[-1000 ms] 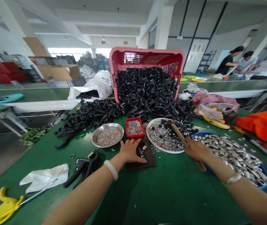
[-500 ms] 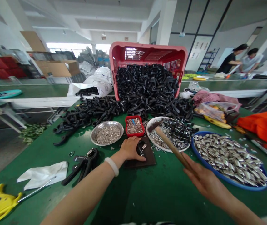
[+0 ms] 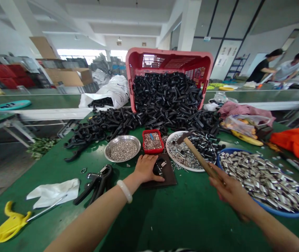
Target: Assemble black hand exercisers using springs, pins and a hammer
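My left hand (image 3: 147, 169) is closed round a black part with a spring (image 3: 160, 166), pressing it on a dark square block (image 3: 170, 175). My right hand (image 3: 230, 192) grips the wooden handle of a hammer (image 3: 198, 154), its head raised over the white tray of screws (image 3: 178, 164). Behind the block stands a red box of small pins (image 3: 152, 141). A metal dish of tiny parts (image 3: 123, 149) lies left of it. One black hand grip (image 3: 97, 183) rests on the table to the left of my forearm.
A red basket (image 3: 169, 52) tipped toward me spills black handles (image 3: 165, 98). A blue tray of metal pieces (image 3: 264, 178) sits right. A yellow air gun (image 3: 11, 224) and white cloth (image 3: 56, 192) lie left. People (image 3: 263, 68) work at the far right.
The hammer and my right hand have shifted slightly right and back toward me. My left hand stays on the black part. The whole view has moved a little.
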The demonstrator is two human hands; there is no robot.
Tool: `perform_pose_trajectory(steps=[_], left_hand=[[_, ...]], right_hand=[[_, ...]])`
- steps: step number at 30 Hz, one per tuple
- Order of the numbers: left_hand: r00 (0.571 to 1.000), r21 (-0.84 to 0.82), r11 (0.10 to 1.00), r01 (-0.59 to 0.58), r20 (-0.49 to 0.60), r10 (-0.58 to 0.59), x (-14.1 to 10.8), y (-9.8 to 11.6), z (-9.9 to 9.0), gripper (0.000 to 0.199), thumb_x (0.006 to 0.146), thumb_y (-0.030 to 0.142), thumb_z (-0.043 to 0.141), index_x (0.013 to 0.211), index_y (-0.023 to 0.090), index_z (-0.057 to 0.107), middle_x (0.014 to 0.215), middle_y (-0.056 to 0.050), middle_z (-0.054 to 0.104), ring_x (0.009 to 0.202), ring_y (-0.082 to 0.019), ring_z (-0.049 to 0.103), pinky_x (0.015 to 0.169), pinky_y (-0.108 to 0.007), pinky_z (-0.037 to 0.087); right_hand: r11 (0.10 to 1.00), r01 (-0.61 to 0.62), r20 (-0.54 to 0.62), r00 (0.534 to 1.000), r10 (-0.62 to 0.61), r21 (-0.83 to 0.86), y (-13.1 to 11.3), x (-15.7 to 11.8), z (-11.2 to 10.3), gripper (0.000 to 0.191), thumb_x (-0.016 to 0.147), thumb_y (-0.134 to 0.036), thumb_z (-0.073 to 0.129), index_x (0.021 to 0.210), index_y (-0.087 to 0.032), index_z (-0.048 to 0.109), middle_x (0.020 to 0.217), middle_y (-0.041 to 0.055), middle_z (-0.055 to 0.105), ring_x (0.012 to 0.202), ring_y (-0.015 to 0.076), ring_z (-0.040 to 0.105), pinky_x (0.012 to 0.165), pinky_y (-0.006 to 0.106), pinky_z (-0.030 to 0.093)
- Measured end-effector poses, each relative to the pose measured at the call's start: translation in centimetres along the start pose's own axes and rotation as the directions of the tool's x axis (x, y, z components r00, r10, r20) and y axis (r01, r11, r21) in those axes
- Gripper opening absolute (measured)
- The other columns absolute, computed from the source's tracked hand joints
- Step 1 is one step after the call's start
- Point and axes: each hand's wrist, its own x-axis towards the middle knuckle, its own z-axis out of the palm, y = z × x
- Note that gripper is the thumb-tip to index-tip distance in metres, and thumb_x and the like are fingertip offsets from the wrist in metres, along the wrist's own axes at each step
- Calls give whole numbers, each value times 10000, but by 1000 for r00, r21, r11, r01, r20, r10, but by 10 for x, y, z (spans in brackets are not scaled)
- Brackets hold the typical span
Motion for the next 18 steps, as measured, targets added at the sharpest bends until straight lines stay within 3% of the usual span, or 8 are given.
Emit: perform_pose_trajectory(steps=[3,6,8,9,11,14,16,18], left_hand=[[993,45,997,62,-99,-58,-17,7,5,803,571,705,530,1220,238,461,1208,-87,475,1090,-299,391,919,-428,307],[994,46,995,84,-69,-81,-28,14,14,665,708,622,457,1246,231,442,1099,-107,527,984,-279,453,796,-383,388],[996,42,996,74,-53,-72,-29,16,19,662,740,593,432,1271,198,414,1060,-121,538,968,-282,463,780,-378,400],[997,43,997,63,-52,-61,-27,16,20,660,745,581,433,1271,184,413,1061,-125,536,980,-285,460,794,-380,399],[999,43,998,34,-43,-33,-23,13,16,644,741,558,458,1257,174,429,1075,-123,534,1009,-280,457,837,-378,391],[1000,14,1000,-19,-3,19,-13,5,-5,570,727,544,487,1184,203,504,1075,-96,553,1011,-251,480,865,-346,389],[998,-68,996,-53,38,55,-6,-3,-24,497,749,552,446,1101,223,568,1042,-69,584,965,-229,520,841,-324,403],[991,-229,973,-29,123,59,2,-11,-40,499,786,578,351,1001,217,621,961,-45,627,878,-207,563,795,-307,423]], right_hand=[[987,-144,101,986,136,76,30,27,-20,633,822,-499,355,1360,-187,239,685,18,623,401,147,551,383,279,461],[969,-93,54,993,109,-229,52,49,-38,530,775,-445,471,1249,-209,443,779,70,645,631,220,624,581,364,505],[883,-66,-61,997,43,-464,45,58,-36,399,749,-352,527,1129,-234,560,885,109,649,818,279,609,718,448,472],[844,-50,-112,994,-13,-534,35,61,-29,361,750,-297,525,1103,-239,579,934,123,641,879,293,590,756,475,451],[830,150,-78,971,-226,-536,5,67,-3,397,777,-206,480,1169,-235,534,1071,123,605,1000,268,543,847,451,415],[785,523,71,843,-533,-332,-40,83,48,440,784,-178,492,1224,-198,482,1238,90,517,1123,233,462,936,397,369],[780,605,61,795,-604,-158,-57,96,74,355,786,-174,505,1138,-175,552,1151,88,582,1068,204,502,923,365,385],[804,595,21,803,-595,19,-63,108,86,261,777,-203,539,1024,-169,615,1018,75,643,974,182,550,877,336,415]])
